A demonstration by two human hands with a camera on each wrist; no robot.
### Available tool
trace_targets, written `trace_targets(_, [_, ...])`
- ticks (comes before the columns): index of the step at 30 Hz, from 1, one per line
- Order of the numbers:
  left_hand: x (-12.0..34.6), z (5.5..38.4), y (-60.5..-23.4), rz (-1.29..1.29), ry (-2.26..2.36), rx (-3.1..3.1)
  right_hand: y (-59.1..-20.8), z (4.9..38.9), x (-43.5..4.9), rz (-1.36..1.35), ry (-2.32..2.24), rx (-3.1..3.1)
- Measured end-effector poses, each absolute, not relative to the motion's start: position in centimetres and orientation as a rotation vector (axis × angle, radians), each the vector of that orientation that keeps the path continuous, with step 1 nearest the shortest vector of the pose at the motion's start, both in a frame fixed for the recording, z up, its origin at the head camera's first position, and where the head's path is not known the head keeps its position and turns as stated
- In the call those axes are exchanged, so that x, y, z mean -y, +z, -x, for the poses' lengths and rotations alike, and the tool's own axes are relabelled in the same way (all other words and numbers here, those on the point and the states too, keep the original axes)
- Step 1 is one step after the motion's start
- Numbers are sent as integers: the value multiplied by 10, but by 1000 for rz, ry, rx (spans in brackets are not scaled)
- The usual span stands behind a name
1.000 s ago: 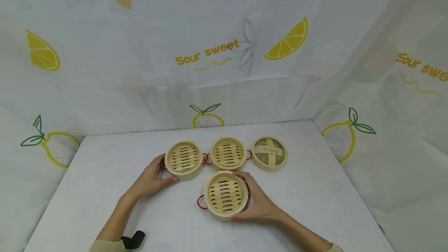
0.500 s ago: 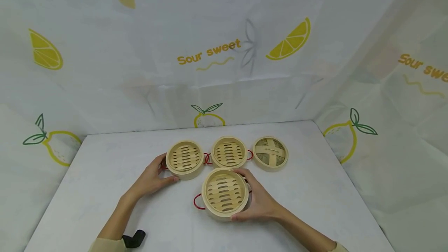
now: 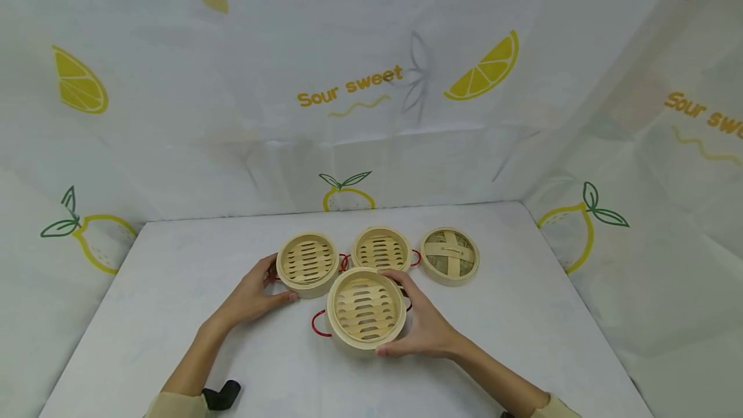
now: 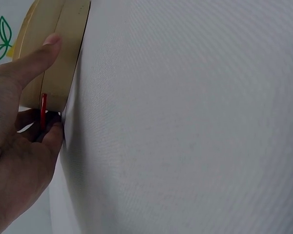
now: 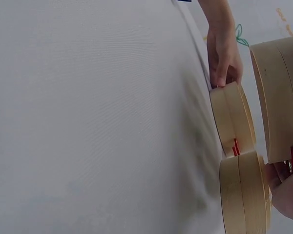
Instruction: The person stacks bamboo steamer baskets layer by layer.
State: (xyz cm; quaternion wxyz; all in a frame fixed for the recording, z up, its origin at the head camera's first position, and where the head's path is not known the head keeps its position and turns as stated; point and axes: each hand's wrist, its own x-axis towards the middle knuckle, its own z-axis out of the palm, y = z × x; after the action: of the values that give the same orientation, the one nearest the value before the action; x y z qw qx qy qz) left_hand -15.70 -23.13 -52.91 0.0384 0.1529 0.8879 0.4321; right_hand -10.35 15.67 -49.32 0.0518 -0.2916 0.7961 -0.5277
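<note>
My right hand (image 3: 420, 324) grips a round bamboo steamer basket (image 3: 367, 308) by its right side, thumb at the front and fingers behind. In the right wrist view this basket (image 5: 276, 97) is clear of the table, with a red loop handle on its side. My left hand (image 3: 253, 295) holds the left side of another steamer basket (image 3: 307, 262), which stands on the table. In the left wrist view its thumb (image 4: 41, 56) lies along the wall and the fingers curl near the red handle (image 4: 43, 112). Both baskets have slatted bottoms.
A third steamer basket (image 3: 382, 249) stands right of the left one, partly hidden behind the raised basket. Right of it lies a woven bamboo lid (image 3: 449, 255) with crossed strips. A white cloth with lemon prints (image 3: 348, 147) hangs behind the white table (image 3: 522, 315).
My right hand has raised its basket off the table and brought it slightly left and away from me, toward the back row. The left hand keeps its hold on the left basket.
</note>
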Motion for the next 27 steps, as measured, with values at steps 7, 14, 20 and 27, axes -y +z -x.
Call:
trace_targets(7, [229, 159, -530, -471, 1318, -2719, -488, 111, -147, 858, -1634, -2437])
trace_targets(14, [229, 159, -532, -470, 1335, -2695, -481, 119, -133, 832, -1653, -2439])
trace_targets(20, [230, 158, -530, -486, 1336, -2699, -476, 128, -122, 845, -1705, -2413])
trace_targets(27, [233, 159, -531, -527, 1287, -2765, -473, 137, -110, 791, -1714, -2424])
